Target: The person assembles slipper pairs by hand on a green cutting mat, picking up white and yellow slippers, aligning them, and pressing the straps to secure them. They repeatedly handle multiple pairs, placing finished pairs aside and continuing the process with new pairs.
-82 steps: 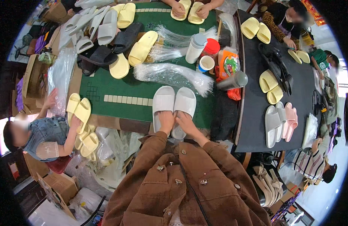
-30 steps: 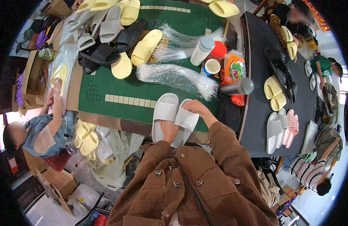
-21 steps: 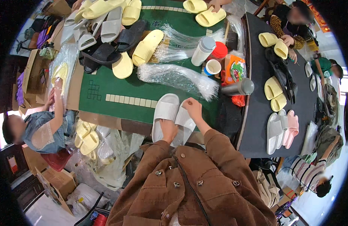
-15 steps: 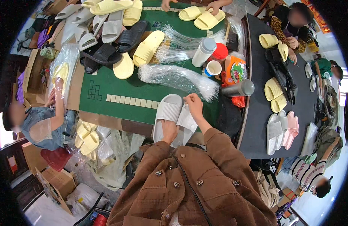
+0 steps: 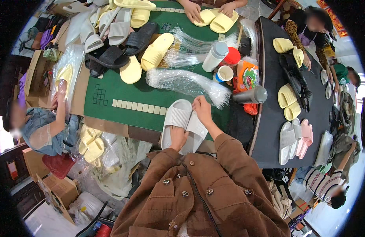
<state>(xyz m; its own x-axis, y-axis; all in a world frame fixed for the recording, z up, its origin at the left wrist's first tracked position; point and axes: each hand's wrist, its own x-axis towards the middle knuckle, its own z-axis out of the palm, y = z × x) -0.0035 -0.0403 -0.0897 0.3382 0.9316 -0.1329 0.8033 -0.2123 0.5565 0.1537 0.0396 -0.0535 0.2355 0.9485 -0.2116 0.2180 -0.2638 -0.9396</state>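
Observation:
A pair of light grey slippers [image 5: 177, 113] lies side by side at the near edge of the green table, toes pointing away from me. My left hand [image 5: 177, 137] reaches into the left slipper's foot opening and grips it; the fingertips are hidden under the ribbed strap. At the toe of the right slipper, my right hand [image 5: 202, 110] has its thumb and fingers pinched together. Whatever is between them is too small to make out. Just beyond lies a bundle of clear plastic strands [image 5: 186, 85] with white ends.
Yellow slippers [image 5: 157, 51] and black slippers [image 5: 113, 57] pile up at the far left. A white bottle [image 5: 215, 56], paper cup [image 5: 224, 73] and grey flask [image 5: 251, 94] stand right. The black table [image 5: 265, 136] holds more slippers. Co-workers sit around.
My right hand has shifted slightly up and left at the slipper's toe, still pinched. Across the table, a co-worker's left-side hand has come down onto the yellow slippers.

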